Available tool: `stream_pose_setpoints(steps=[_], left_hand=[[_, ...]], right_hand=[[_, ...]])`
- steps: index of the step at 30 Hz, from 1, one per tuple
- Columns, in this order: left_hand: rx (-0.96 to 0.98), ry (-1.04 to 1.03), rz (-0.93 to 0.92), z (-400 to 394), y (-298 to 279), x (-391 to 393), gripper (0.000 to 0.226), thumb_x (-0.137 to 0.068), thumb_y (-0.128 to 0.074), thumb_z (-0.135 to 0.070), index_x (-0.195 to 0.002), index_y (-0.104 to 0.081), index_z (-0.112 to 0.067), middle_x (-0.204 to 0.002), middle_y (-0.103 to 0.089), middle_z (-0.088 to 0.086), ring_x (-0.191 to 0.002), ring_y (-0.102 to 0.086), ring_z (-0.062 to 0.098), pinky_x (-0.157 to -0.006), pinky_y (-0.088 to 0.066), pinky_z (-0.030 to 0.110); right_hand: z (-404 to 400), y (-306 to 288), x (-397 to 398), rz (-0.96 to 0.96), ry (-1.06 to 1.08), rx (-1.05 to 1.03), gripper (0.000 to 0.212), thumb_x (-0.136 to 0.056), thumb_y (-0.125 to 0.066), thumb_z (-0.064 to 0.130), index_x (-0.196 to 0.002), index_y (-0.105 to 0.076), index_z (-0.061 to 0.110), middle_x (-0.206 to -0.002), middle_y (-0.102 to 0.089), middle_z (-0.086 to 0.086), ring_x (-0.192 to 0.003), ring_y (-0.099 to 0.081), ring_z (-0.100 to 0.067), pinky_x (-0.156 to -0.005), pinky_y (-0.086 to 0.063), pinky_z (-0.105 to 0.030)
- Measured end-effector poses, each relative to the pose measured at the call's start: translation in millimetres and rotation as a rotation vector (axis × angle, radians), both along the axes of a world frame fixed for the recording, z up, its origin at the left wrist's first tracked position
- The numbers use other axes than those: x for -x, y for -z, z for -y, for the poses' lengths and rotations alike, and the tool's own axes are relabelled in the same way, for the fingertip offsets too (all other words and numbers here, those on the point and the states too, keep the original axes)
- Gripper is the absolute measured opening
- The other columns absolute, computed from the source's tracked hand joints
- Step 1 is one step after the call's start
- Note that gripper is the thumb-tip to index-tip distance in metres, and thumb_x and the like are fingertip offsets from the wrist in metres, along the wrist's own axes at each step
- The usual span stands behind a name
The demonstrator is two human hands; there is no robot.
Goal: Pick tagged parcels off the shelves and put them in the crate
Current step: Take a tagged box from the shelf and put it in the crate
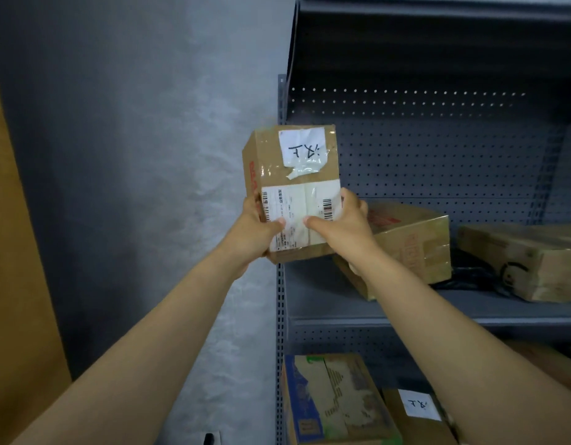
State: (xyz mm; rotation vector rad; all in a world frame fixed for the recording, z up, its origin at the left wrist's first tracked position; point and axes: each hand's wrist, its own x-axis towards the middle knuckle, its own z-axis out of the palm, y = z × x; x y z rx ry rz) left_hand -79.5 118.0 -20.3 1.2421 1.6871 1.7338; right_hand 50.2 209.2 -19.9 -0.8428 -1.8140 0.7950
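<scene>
I grip the parcel (294, 187) upright, left hand (255, 229) at 9 o'clock, right hand (345, 226) at 3; crate unseen.

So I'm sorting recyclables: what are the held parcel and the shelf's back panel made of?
Held parcel: brown matte cardboard, glossy clear tape, white paper labels. Back panel: looks like grey painted metal, judging by its regular punched holes.
</scene>
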Motion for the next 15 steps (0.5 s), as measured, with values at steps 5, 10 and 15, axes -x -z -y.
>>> stream_pose_setpoints(steps=[5,10,15], left_hand=[[0.093,-0.049,-0.067,-23.4,43.1,6.1,0.069,-0.093,-0.062,-0.003,-0.149,-0.024,-0.02,-0.132,-0.055,0.005,-0.119,-0.058,0.028,-0.095,-0.053,0.053],[0.143,-0.132,-0.18,-44.9,71.6,8.0,0.069,-0.092,-0.06,0.001,-0.149,-0.025,-0.016,-0.139,-0.055,0.01,-0.124,-0.055,0.03,-0.096,-0.052,0.041],[0.139,-0.177,-0.33,-58.3,82.6,11.2,0.063,-0.093,-0.054,0.004,-0.148,-0.027,-0.012,-0.135,-0.057,0.015,-0.119,-0.057,0.033,-0.077,-0.044,0.026]], right_hand=[[-11.7,22.9,-4.4,0.141,0.002,0.075,0.063,-0.085,-0.07,0.027,-0.138,-0.038,0.014,-0.135,-0.036,-0.005,-0.109,-0.048,-0.017,-0.088,-0.045,-0.031],[-17.4,40.5,2.8,0.313,0.08,0.006,0.063,-0.086,-0.066,0.027,-0.139,-0.036,0.009,-0.14,-0.035,-0.009,-0.122,-0.048,-0.026,-0.089,-0.044,-0.031],[-19.2,39.0,5.7,0.551,0.11,0.025,0.082,-0.089,-0.061,0.035,-0.15,-0.018,0.002,-0.141,-0.047,-0.015,-0.122,-0.051,-0.03,-0.084,-0.047,-0.034]])
